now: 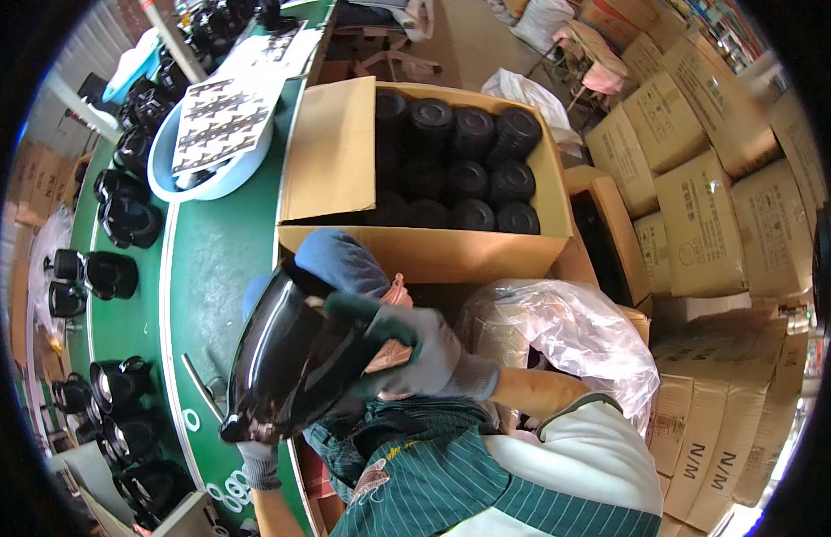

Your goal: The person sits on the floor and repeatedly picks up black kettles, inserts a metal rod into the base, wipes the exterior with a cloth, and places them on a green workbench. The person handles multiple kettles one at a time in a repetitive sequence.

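A glossy black curved plastic housing (pixel 277 353) is held tilted in front of me, above the edge of the green bench. My right hand (pixel 402 345), in a grey glove with a dark green coated palm, is closed on the housing's right side. At its lower end my left hand (pixel 260 458), also gloved in grey, grips the housing from beneath; most of those fingers are hidden behind it. A metal rod (pixel 201 385) lies on the bench just left of the housing. White rings (pixel 237 486) lie near my left wrist.
An open cardboard box (pixel 424 252) of round black parts stands ahead. To its left, a light blue basin (pixel 165 170) carries a patterned sheet (pixel 220 125). Black housings (pixel 129 219) line the green bench (pixel 201 268). Clear plastic (pixel 568 327) and stacked cartons (pixel 702 233) are at right.
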A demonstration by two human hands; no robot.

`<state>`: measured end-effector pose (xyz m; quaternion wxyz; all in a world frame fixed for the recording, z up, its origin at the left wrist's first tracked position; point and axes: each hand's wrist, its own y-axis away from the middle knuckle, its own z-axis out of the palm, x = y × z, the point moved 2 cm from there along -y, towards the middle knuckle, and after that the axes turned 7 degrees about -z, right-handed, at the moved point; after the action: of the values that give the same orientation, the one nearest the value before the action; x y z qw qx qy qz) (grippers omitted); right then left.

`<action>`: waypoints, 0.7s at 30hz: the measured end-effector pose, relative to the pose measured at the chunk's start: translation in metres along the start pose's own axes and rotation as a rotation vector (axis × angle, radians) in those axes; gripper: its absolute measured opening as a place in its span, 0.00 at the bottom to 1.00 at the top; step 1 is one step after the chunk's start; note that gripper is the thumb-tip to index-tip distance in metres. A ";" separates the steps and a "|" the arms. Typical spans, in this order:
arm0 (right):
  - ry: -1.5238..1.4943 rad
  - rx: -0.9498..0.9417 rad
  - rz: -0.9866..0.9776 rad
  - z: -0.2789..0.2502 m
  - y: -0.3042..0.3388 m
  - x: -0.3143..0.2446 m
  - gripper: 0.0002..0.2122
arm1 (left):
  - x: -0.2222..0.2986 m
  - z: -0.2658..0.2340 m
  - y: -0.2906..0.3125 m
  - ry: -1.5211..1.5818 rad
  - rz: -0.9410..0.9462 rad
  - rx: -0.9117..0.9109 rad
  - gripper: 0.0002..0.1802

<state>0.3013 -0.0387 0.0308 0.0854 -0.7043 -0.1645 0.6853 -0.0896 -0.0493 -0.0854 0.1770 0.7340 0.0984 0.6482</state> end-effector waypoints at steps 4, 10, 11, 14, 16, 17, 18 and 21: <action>0.018 -0.192 -0.119 0.013 0.021 0.008 0.28 | 0.000 0.010 -0.031 0.022 -0.082 0.044 0.35; 0.052 -0.245 -0.189 -0.011 0.008 0.044 0.38 | -0.007 0.007 -0.032 0.018 -0.184 0.104 0.34; -0.045 -0.176 -0.120 -0.029 -0.005 0.061 0.33 | -0.015 0.010 -0.028 0.029 -0.209 0.109 0.34; -0.132 0.334 0.482 -0.102 -0.077 0.133 0.19 | -0.032 0.026 -0.022 0.062 -0.271 0.096 0.33; 0.771 0.074 0.702 -0.144 -0.106 0.240 0.39 | -0.034 0.037 -0.024 0.082 -0.284 0.082 0.33; 0.829 -0.161 0.894 -0.161 -0.110 0.295 0.54 | -0.034 0.044 -0.036 0.093 -0.285 0.039 0.33; 0.859 -0.296 1.040 -0.147 -0.120 0.315 0.62 | -0.034 0.044 -0.035 0.093 -0.291 0.041 0.33; 1.041 -0.422 1.035 -0.121 -0.124 0.349 0.69 | -0.033 0.054 -0.037 0.100 -0.303 0.000 0.32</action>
<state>0.4095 0.2109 -0.2483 -0.3167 -0.9251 0.1205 0.1717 -0.0380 -0.0348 -0.1357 0.2679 0.6776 0.2166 0.6498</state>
